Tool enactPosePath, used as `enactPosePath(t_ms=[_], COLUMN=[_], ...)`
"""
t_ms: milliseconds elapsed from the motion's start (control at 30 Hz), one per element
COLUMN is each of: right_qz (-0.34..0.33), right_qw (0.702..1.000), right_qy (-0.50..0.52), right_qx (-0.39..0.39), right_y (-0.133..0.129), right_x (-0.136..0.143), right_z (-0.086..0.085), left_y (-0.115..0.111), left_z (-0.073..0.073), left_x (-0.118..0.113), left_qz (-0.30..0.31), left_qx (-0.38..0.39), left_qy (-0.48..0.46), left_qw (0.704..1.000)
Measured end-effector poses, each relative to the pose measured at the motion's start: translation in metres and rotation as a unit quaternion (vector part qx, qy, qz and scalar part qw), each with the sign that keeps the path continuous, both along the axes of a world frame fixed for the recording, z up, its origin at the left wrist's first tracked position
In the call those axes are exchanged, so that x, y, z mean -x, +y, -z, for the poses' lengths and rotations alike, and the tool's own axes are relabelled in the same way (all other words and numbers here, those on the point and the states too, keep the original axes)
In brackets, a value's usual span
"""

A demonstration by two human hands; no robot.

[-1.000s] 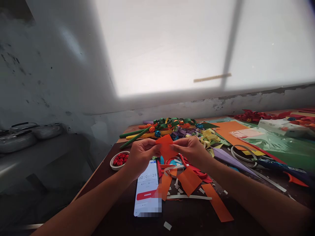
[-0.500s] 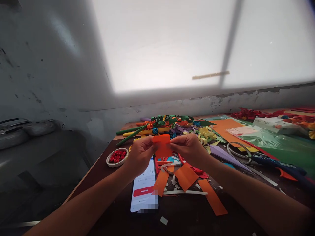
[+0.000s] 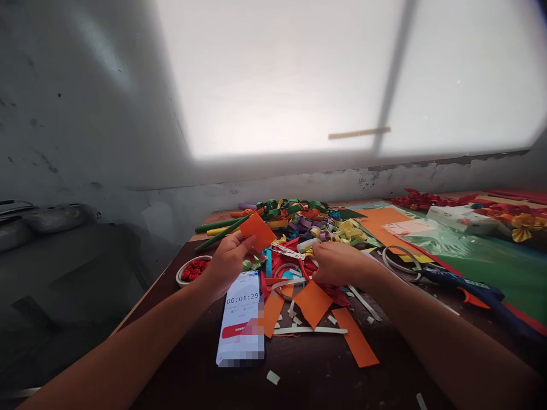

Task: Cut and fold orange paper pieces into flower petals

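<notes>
My left hand (image 3: 232, 259) pinches a square of orange paper (image 3: 257, 230) by its lower edge, holding it up above the pile. My right hand (image 3: 335, 263) is closed around the handles of a pair of scissors (image 3: 289, 251). Their metal blades point left, close to the paper's lower right corner but apart from it. The handles are mostly hidden by my fingers. Under my hands lie loose orange paper pieces (image 3: 313, 304), red and blue scraps and white strips.
A phone (image 3: 240, 319) showing a timer lies in front of my left hand. Left of it stands a white ring (image 3: 179, 277) with red paper pieces inside. Green paper rolls (image 3: 209, 228) and paper chains (image 3: 294, 208) lie behind. A dark blue tool (image 3: 461, 285) and a white box (image 3: 464, 219) are at right.
My right hand has let go of the orange paper and now holds the scissors. My left hand has shifted left with the paper, which is turned cornerwise. The view has moved slightly.
</notes>
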State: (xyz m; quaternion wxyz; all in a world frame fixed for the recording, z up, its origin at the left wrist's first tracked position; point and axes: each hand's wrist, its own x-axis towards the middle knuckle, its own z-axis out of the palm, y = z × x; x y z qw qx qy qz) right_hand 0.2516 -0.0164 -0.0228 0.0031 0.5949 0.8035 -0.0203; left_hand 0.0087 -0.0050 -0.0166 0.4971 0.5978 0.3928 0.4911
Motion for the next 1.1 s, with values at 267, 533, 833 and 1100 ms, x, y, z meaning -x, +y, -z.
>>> enactPosePath(t_ms=[267, 533, 833, 1100], right_qz=[0.104, -0.132, -0.226, -0.214], right_qw=[0.975, 0.807, 0.708, 0.702], right_qy=[0.092, 0.529, 0.546, 0.555], right_qx=[-0.171, 0.226, 0.386, 0.391], right_y=[0.004, -0.002, 0.004, 0.005], right_x=[0.005, 0.011, 0.014, 0.016], right_z=[-0.010, -0.001, 0.022, 0.026], left_y=[0.003, 0.006, 0.005, 0.002], left_z=[-0.002, -0.006, -0.009, -0.010], left_x=[0.007, 0.009, 0.010, 0.009], left_qz=[-0.017, -0.037, -0.040, -0.026], left_qx=[0.024, -0.014, -0.038, -0.053], left_qy=[-0.097, -0.200, -0.220, -0.228], left_qw=[0.995, 0.979, 0.974, 0.972])
